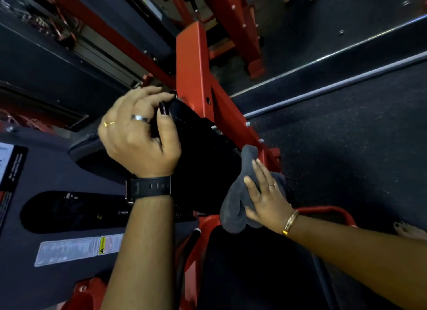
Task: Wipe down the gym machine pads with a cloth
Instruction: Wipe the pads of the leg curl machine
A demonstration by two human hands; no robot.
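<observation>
A black back pad (pixel 203 161) runs along the red machine frame (pixel 194 62) in the middle of the view. My left hand (pixel 138 134) grips the pad's upper end, fingers curled over its edge. My right hand (pixel 265 194) lies flat on a folded grey cloth (pixel 233 205) and presses it against the pad's lower right side. Below them a black seat pad (pixel 254 275) shows between my forearms.
A dark grey weight-stack shroud (pixel 57 217) with warning labels fills the left. Red frame tubes (pixel 332 211) curve around the seat at the right. Dark rubber floor (pixel 346 136) lies beyond, with my bare foot (pixel 409 231) at the right edge. A mirror (pixel 312 20) is at the top.
</observation>
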